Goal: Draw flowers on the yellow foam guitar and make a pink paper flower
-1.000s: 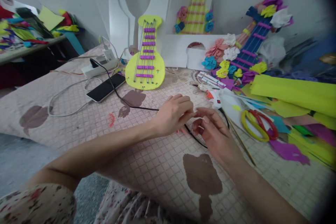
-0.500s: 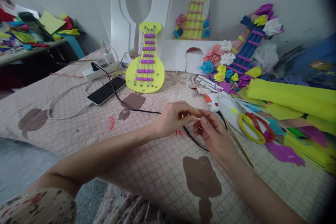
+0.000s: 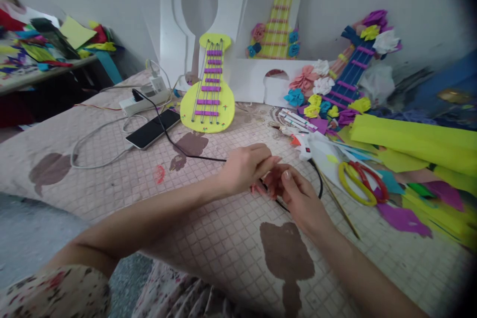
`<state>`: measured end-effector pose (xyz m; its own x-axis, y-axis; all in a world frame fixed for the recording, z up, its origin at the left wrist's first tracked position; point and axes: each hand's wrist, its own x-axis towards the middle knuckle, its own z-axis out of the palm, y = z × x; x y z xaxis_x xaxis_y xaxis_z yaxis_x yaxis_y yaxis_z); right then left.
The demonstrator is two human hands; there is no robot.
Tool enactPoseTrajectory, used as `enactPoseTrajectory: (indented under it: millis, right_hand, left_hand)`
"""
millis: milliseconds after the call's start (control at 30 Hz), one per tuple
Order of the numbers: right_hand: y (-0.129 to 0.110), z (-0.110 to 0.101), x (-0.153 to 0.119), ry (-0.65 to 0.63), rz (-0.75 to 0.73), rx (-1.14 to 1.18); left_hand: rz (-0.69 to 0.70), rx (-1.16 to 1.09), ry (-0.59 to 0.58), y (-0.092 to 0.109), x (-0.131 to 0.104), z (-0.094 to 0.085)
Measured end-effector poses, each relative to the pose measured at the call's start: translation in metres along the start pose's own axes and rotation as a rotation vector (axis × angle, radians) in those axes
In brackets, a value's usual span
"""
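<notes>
My left hand (image 3: 246,168) is held above the middle of the table, its thumb and fingers pinched together. What lies between the fingertips, if anything, is too small to name. Close on its right, my right hand (image 3: 300,195) has its fingers curled and its thumb pressed to them; anything in that grip is hidden. A black cable (image 3: 206,158) runs under both hands. Beyond the right hand is a white glue gun (image 3: 304,148) with a small red switch. A yellow toy guitar (image 3: 208,94) with purple bars and grey strings leans upright behind the hands.
Scissors with yellow and red handles (image 3: 357,183) and a thin brush (image 3: 337,203) lie right, beside coloured paper (image 3: 417,141). A phone (image 3: 153,129) on a cable and a power strip (image 3: 143,102) are left. A flower-covered blue guitar (image 3: 350,77) and white board (image 3: 246,82) stand behind.
My two hands have drawn slightly apart at the fingertips. The left fingers have closed more tightly, and the right hand has dropped slightly. The view has shifted a little.
</notes>
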<state>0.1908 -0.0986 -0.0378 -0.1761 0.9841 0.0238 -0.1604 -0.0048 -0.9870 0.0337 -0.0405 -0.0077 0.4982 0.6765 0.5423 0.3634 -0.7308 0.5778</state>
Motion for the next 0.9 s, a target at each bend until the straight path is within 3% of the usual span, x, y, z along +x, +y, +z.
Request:
enactPoseTrajectory:
  millis: [133, 233, 633, 733, 900]
  right_hand:
    - [0.0, -0.002, 0.0, 0.024, -0.003, -0.04]
    - [-0.002, -0.003, 0.001, 0.033, -0.01, -0.094]
    - [-0.006, -0.001, 0.002, -0.076, -0.01, -0.091]
    - [-0.008, -0.004, 0.003, -0.062, 0.002, -0.111]
    - [-0.013, -0.017, 0.003, 0.095, 0.001, -0.219]
  left_hand:
    - [-0.199, -0.363, -0.07, -0.002, 0.0, -0.001]
    - [-0.175, -0.499, -0.137, 0.001, -0.001, -0.001]
    - [0.215, -0.038, -0.151, 0.007, -0.002, -0.008]
    - [0.192, -0.036, -0.087, 0.004, -0.001, -0.01]
    - [-0.055, 0.051, 0.155, -0.022, 0.005, -0.017]
